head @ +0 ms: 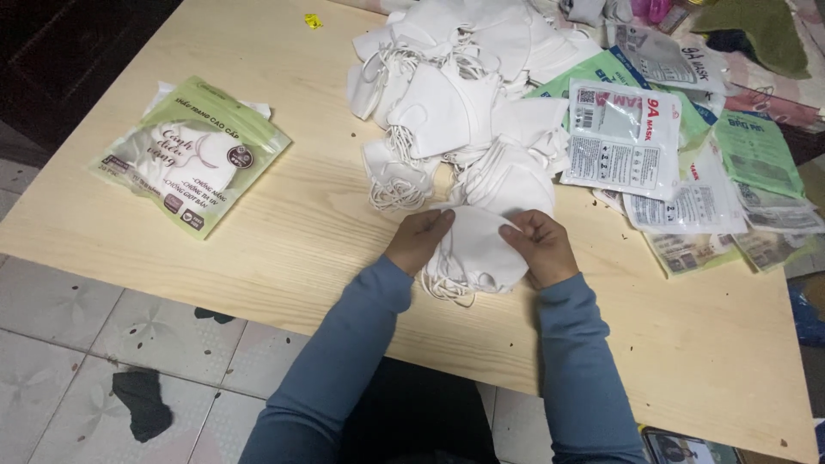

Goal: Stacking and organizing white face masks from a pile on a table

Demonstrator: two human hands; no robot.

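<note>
1 filled green mask pack [191, 152], 1 heap of white masks [464, 112], 2 hands [481, 245] and roughly 8 flat pouches [623, 137].

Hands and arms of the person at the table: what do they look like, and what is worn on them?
Both the left hand and the right hand are bare, without gloves. Each arm wears a long blue-grey sleeve, soft and creased, ending at the wrist.

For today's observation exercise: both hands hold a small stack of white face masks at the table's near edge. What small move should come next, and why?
Probably square up the stack of white masks: left hand and right hand pinch its sides, while ear loops dangle loose below it.
</note>
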